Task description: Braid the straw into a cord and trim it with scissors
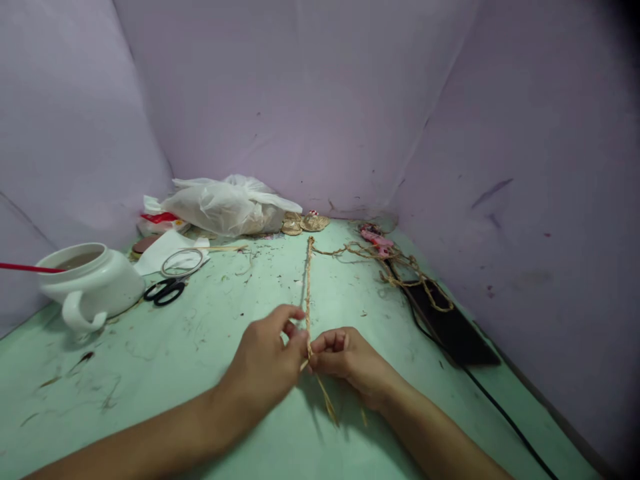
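A thin braid of straw-coloured fibre (309, 280) runs from the far middle of the green table towards me. My left hand (275, 350) pinches its near end from the left, thumb and fingertips on the strands. From the right, my right hand (353, 363) pinches the same near end, its fingertips almost touching the left ones. Loose strands (327, 402) hang out below both hands, towards me. At its far tip the braid meets a looser twisted cord (345, 249) that trails off to the right.
At left stand a white teapot-shaped pot (107, 283) with a red stick in it, black-handled scissors (164, 291) and a wire coil (181, 263). A white plastic bag (235, 205) lies at the back. On the right are a pink tool (377, 241), a black flat box (453, 327) and a cable (505, 415).
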Available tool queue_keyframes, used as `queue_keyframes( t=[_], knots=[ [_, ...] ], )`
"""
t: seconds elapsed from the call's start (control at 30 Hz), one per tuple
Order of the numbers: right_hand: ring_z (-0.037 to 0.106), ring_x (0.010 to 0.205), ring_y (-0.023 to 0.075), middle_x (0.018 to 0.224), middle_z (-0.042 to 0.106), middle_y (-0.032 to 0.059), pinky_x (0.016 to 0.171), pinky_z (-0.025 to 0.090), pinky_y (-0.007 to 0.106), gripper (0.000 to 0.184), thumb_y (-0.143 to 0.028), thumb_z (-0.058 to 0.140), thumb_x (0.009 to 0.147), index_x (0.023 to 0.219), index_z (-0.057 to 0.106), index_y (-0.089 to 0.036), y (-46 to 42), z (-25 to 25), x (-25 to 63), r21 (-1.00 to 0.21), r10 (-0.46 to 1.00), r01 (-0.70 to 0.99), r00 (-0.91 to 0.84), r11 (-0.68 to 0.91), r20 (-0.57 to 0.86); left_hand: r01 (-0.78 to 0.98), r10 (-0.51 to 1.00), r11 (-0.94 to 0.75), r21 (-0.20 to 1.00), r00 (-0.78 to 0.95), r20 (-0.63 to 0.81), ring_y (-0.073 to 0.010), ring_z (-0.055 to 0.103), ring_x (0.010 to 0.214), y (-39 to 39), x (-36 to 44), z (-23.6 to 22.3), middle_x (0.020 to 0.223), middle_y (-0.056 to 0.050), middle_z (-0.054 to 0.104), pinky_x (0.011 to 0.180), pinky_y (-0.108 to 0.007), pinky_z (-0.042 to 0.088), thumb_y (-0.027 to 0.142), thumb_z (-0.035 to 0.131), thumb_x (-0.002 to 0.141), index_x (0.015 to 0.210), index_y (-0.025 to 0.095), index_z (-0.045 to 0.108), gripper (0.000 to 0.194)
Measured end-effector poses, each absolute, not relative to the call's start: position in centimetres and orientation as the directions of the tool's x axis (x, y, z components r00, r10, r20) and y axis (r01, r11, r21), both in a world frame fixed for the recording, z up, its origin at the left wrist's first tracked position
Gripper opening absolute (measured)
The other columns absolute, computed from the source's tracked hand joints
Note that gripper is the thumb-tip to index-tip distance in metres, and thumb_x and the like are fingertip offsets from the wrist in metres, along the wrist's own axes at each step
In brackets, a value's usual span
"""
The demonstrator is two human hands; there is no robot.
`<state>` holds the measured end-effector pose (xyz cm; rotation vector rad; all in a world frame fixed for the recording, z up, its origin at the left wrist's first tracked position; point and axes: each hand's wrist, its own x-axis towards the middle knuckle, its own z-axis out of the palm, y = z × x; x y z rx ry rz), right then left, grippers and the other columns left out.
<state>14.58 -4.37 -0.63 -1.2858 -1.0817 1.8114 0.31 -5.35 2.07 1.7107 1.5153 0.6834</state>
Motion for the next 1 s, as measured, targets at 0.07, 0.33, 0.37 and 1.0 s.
queue_keyframes(
  t=[0.07, 0.33, 0.37, 1.0],
  knots=[
    [0.044, 0.043, 0.0053, 0.049, 0.057, 0.0006, 0.047, 0.030, 0.020, 0.011, -0.017, 0.067, 0.048, 0.055, 0.062, -0.010, -4.4, -0.4, 14.8, -0.898, 0.855, -0.045, -0.331, -0.437, -0.399, 0.415, 0.907, 0.284, 0.864, 0.175, -0.382, -0.0092, 0.045, 0.035, -4.6, 0.3, 2.4, 0.052, 0.001, 0.056, 0.036, -0.021, 0.034, 0.025, 0.046, 0.071, 0.097, 0.013, 0.053, 0.029],
    [0.041, 0.045, 0.0063, 0.050, 0.055, 0.0003, 0.045, 0.029, 0.020, 0.015, -0.022, 0.067, 0.054, 0.058, 0.059, -0.011, -4.2, -1.2, 14.9, -0.926, 0.884, 0.240, -0.301, -0.293, -0.358, 0.381, 0.749, 0.458, 0.803, 0.322, -0.579, -0.0080, 0.035, 0.025, -4.0, 0.7, -0.1, 0.030, 0.003, 0.040, 0.026, -0.018, 0.023, 0.021, 0.047, 0.061, 0.046, 0.016, 0.043, 0.017],
    [0.040, 0.044, 0.0064, 0.050, 0.054, -0.0001, 0.043, 0.028, 0.020, 0.012, -0.022, 0.064, 0.057, 0.058, 0.060, -0.011, -4.2, -1.4, 14.8, -0.914, 0.902, 0.330, -0.275, -0.235, -0.332, 0.436, 0.758, 0.438, 0.786, 0.290, -0.584, -0.0086, 0.034, 0.024, -4.0, 0.7, -0.4, 0.029, 0.004, 0.038, 0.026, -0.019, 0.022, 0.021, 0.046, 0.061, 0.045, 0.016, 0.042, 0.017],
    [0.038, 0.042, 0.0092, 0.045, 0.053, 0.0008, 0.042, 0.018, 0.024, 0.018, -0.024, 0.050, 0.067, 0.055, 0.062, -0.018, -6.8, 0.4, 15.3, -0.526, 0.952, 0.819, -0.300, 0.230, -0.051, 0.580, 0.909, 0.049, 0.813, 0.312, -0.277, -0.0073, 0.024, 0.046, -4.2, 1.1, -1.3, 0.043, 0.005, 0.023, 0.041, -0.022, 0.017, 0.013, 0.038, 0.052, 0.040, 0.016, 0.033, 0.013]
  ],
)
